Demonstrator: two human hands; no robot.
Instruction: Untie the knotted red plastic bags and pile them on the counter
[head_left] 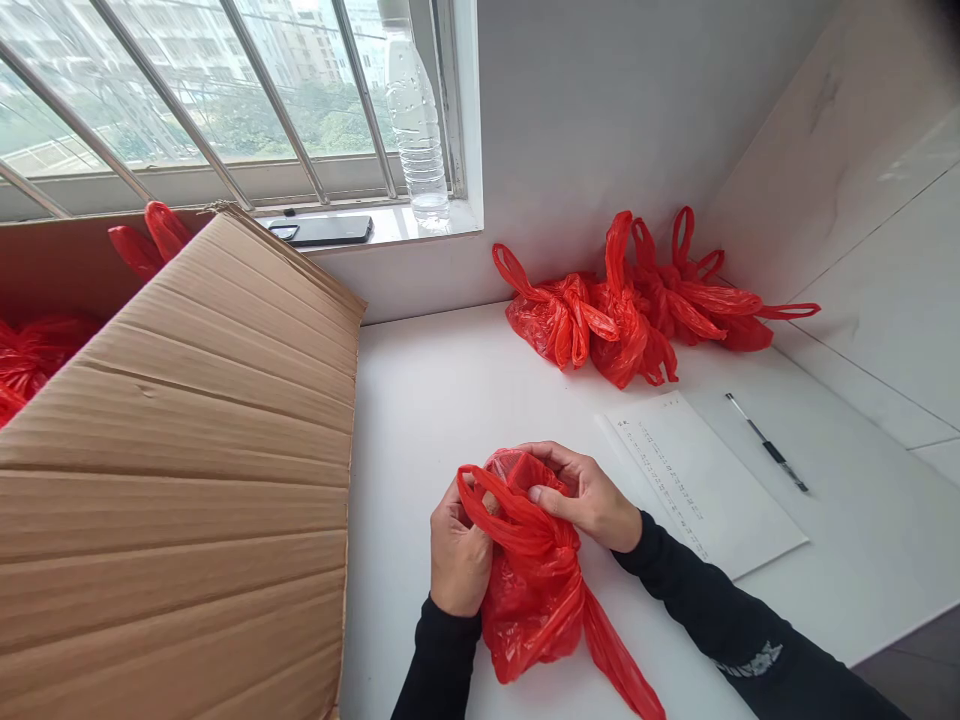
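Note:
A knotted red plastic bag rests on the white table in front of me, its contents hidden apart from a reddish shape showing through the film at the top. My left hand is closed on the bag's left side, with a handle loop over the fingers. From the upper right, my right hand grips the bag near its top, thumb on the front. One twisted handle trails toward the lower right.
Several tied red bags lie along the wall. A notepad with handwriting and a pen are at right. A cardboard box holding red bags fills the left. The sill carries a phone and a plastic bottle.

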